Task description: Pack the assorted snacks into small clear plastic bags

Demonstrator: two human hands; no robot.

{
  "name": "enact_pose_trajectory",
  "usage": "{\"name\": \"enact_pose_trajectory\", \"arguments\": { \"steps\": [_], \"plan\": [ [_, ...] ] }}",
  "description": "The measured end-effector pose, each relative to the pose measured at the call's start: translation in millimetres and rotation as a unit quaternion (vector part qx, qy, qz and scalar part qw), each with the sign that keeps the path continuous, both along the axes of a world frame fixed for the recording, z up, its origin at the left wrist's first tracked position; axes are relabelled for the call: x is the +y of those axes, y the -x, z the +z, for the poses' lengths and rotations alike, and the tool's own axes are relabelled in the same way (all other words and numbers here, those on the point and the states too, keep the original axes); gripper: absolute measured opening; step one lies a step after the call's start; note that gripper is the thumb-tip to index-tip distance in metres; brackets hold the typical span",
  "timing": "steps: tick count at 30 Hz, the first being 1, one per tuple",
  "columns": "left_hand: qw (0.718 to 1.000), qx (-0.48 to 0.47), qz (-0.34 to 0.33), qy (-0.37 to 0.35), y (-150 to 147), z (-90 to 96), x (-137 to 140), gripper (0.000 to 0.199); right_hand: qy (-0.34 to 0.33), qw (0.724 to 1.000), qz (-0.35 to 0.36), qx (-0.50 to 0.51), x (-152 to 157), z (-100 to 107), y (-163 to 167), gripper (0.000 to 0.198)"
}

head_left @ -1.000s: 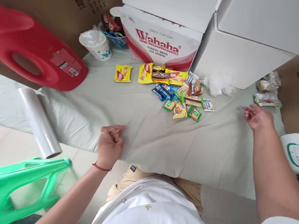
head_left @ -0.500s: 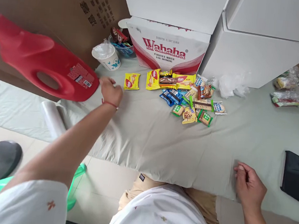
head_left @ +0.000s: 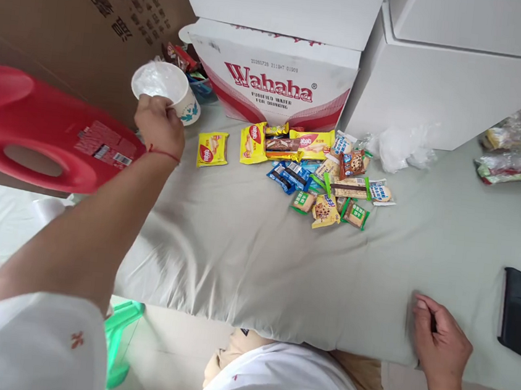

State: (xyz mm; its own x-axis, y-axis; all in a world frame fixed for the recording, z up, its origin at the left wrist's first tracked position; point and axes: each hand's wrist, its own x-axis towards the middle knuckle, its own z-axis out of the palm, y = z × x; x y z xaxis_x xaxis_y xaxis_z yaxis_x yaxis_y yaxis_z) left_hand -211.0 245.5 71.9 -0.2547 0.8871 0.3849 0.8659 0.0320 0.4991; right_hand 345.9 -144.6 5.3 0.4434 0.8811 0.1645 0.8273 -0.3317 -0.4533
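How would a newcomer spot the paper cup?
Find the big Wahaha box at the back. Left of it, the left hand grips the paper cup, in front of a snack bowl. Unlike that bowl, the cup is white with blue leaf-like prints.

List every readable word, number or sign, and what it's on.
"Wahaha®": red-and-white carton
"PURIFIED WATER FOR DRINKING": same carton
"nabati": middle yellow packet
"abati": right-hand yellow packet
"温馨提": brown cardboard
Too small or blurred: carton's code, cardboard's smaller characters, red jug label, print on other packets
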Motion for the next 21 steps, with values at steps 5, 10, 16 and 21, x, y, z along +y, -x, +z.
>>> {"name": "enact_pose_trajectory", "arguments": {
  "steps": [5, 10, 16, 21],
  "plan": [
    [0.986, 0.110, -0.125, -0.005, -60.2, 18.6, -130.5, 0.016, -0.040, 0.990, -0.051, 0.129, 9.7, 14.3, 12.3, 0.038],
    [0.929, 0.089, -0.359, 0.004, -127.5, 13.4, -248.4, 0.021, -0.163, 0.952, 0.226, 0.126, 50.8, 80.3, 64.8, 0.019],
    [0.878, 0.024, -0.479, 0.002, -163.3, -0.8, -287.9, 0.029, -0.039, 0.848, 0.529, 0.020, 124.3, 130.8, 150.9, 0.029],
    [0.899, -0.006, -0.436, -0.030, -167.9, -7.6, -292.0, 0.031, 0.246, 0.813, 0.509, -0.139, 165.5, 128.4, 190.5, 0.041]
  ]
}}
